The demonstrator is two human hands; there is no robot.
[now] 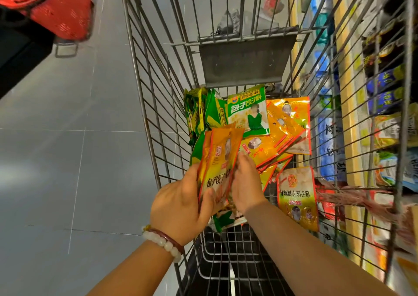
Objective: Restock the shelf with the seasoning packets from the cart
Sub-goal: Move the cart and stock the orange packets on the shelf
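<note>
Both hands are inside the wire cart (pixel 144 96). My left hand (pixel 181 207), with a bead bracelet on the wrist, grips a small stack of orange seasoning packets (pixel 218 160) held upright. My right hand (pixel 245 182) holds the stack's right edge, fingers curled against it. On the cart floor lie more packets: a green-and-white one (pixel 247 111) at the back, green ones (pixel 199 110) at the back left, shiny orange ones (pixel 288 123) on the right, and an orange-red one (pixel 296 198) near my right forearm.
Shelves (pixel 348 119) stocked with packets and bottles run along the right, seen through the cart's wire side. The folded child-seat flap (pixel 246 58) stands at the cart's far end. A red plastic basket (pixel 56 6) is at upper left over grey floor tiles.
</note>
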